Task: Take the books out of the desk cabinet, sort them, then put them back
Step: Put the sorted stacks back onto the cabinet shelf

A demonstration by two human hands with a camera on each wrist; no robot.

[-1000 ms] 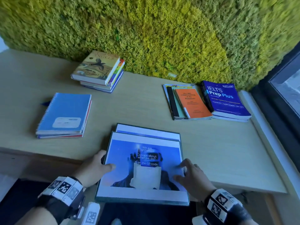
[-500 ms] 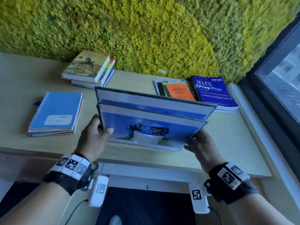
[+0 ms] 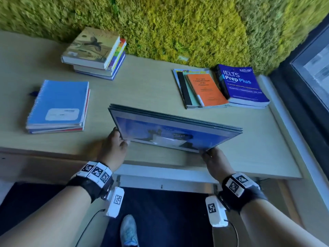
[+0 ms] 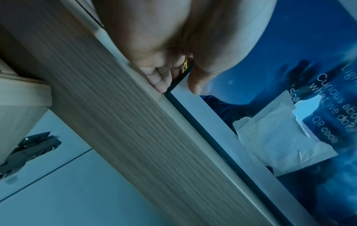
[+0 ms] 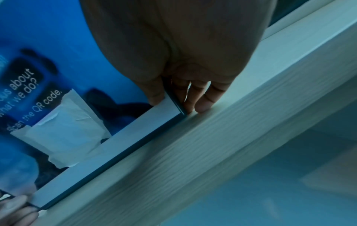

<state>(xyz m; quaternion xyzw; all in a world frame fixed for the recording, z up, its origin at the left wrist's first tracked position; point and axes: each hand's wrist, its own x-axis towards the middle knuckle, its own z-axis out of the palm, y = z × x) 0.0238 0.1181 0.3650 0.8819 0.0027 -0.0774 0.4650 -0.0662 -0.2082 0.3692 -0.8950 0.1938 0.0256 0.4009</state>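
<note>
Both hands hold a pair of large flat blue books (image 3: 170, 132) stood on their lower long edge on the desk (image 3: 146, 91), leaning towards me. My left hand (image 3: 115, 145) grips the lower left corner, thumb on the cover (image 4: 260, 76), fingers behind. My right hand (image 3: 213, 159) pinches the lower right corner, thumb on the blue cover (image 5: 58, 45), fingers behind against the desk edge. A white paper patch (image 5: 65, 130) is taped on the cover below the words about a QR code.
On the desk lie a blue spiral notebook stack (image 3: 58, 106) at left, a book stack (image 3: 96, 52) at back left, an orange booklet pile (image 3: 203, 90) and a blue IELTS book (image 3: 242, 84) at right. A moss wall (image 3: 178, 24) stands behind, a window (image 3: 313, 68) at right.
The blue books lay flat near the desk's front edge; both hands took their lower corners, tipped them up onto their long edge and squared the two together.
</note>
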